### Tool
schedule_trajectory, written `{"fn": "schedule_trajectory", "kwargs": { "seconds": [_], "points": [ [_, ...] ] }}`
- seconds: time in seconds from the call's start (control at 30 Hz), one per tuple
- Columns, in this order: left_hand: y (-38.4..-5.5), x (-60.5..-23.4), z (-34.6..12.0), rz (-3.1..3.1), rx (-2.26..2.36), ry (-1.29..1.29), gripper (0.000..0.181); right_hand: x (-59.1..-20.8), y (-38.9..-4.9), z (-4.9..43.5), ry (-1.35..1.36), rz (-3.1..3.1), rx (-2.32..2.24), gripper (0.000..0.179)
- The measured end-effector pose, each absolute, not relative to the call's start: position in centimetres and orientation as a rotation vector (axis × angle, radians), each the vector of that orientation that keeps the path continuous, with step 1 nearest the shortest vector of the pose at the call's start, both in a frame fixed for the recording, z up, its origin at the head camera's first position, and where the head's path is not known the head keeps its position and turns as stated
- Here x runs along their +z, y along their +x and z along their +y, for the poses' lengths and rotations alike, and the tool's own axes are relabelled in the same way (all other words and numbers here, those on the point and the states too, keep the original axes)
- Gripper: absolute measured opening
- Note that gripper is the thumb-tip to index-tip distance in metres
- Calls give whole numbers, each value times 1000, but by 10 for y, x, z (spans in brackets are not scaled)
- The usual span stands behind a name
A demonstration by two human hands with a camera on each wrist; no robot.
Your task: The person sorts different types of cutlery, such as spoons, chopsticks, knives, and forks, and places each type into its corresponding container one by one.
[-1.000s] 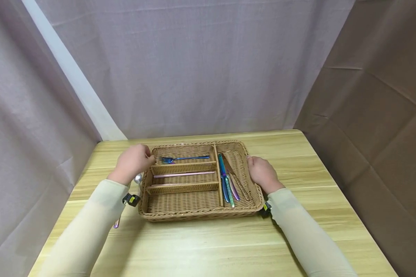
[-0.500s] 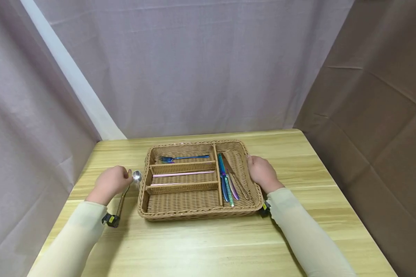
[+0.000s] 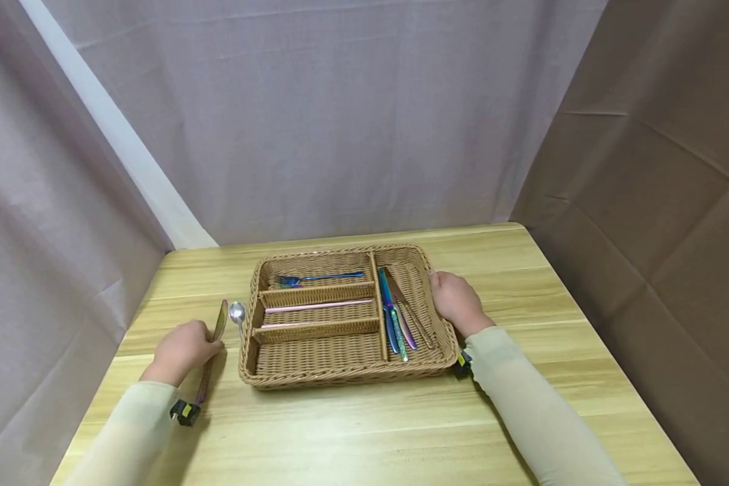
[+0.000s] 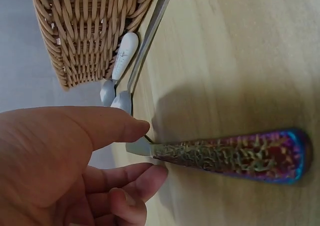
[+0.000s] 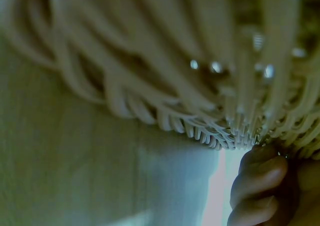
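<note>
A table knife (image 3: 221,320) lies on the table left of the wicker cutlery tray (image 3: 334,381). Its textured, purple-edged handle (image 4: 230,155) shows in the left wrist view. My left hand (image 3: 184,352) is at the knife, thumb and fingertips on either side of its neck with a gap visible between them. The right hand (image 3: 457,302) grips the tray's right rim; in the right wrist view its curled fingers (image 5: 260,178) are against the weave. Beside the tray's left wall lies a spoon (image 3: 237,312), and the left wrist view also shows a white-handled spoon (image 4: 125,57).
Inside the tray, a blue fork (image 3: 322,277) is in the back left compartment. Pink thin sticks (image 3: 318,306) lie in the middle one, and several knives (image 3: 395,320) in the right one. Curtains stand behind and beside the wooden table (image 3: 352,432).
My left hand has left the tray's back left corner and moved left and nearer, down to the knife. The right hand has stayed on the tray rim.
</note>
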State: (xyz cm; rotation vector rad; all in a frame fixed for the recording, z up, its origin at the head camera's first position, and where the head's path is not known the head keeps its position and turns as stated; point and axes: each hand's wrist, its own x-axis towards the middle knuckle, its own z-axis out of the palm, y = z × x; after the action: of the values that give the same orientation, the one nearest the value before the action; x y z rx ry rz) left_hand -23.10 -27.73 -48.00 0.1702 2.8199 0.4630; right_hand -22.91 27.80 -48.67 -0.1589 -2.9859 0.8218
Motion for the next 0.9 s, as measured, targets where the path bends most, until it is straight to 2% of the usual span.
{"fn": "schedule_trajectory", "kwargs": {
  "seconds": [0.43, 0.7, 0.9],
  "points": [
    [-228, -487, -277, 2816, 488, 174, 21, -489, -230, 279, -149, -2984, 818, 70],
    [-226, -488, -276, 2792, 484, 166, 35, -487, -230, 277, -152, -2981, 823, 68],
    [-226, -489, -277, 2793, 451, 160, 37, -487, -229, 278, -158, -2980, 821, 67]
  ]
}}
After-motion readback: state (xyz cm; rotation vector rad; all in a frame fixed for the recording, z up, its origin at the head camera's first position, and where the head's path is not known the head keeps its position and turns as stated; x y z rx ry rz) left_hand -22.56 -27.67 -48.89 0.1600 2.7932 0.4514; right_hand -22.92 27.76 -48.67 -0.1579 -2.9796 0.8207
